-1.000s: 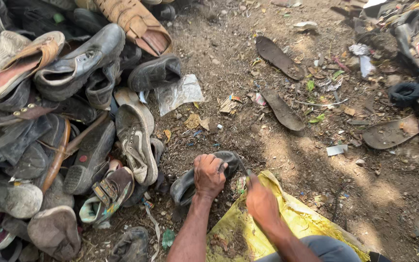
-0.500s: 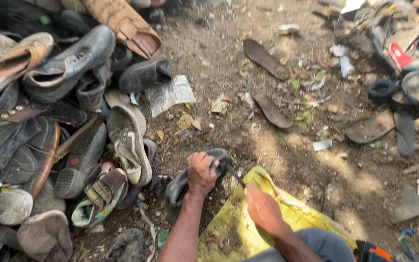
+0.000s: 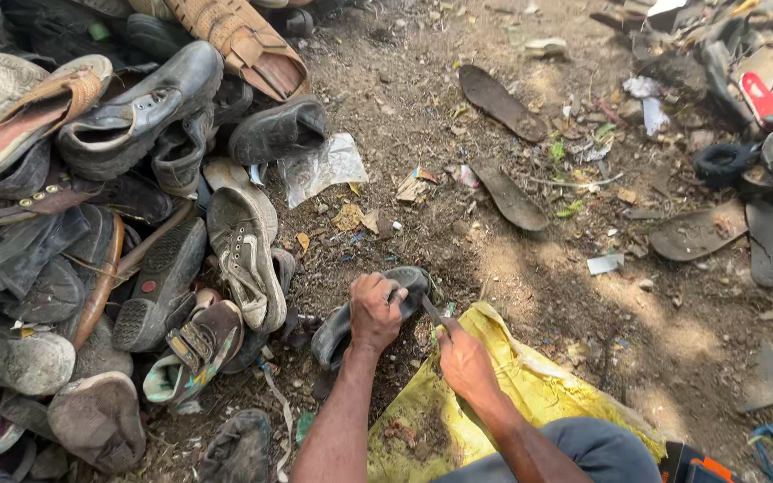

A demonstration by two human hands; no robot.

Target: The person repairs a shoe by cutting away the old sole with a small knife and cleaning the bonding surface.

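Lower centre of frame: left hand [image 3: 374,313] clamped over a dark shoe [image 3: 364,313] on the dirt ground [image 3: 530,268]. Right hand [image 3: 463,362] fisted around a thin blade [image 3: 432,312], its tip at the shoe, above a yellow sack [image 3: 530,385]. Pile of worn shoes [image 3: 109,206] fills the left side; loose soles [image 3: 503,143] lie upper centre.

A single head-worn camera looks steeply down at bare dirt ground [image 3: 458,259] from close above. Both forearms enter from the bottom edge, the left hand [image 3: 376,311] and right hand [image 3: 463,360] near centre. A pile of worn shoes [image 3: 118,224] fills the left side; loose shoe soles [image 3: 503,143] lie upper right.
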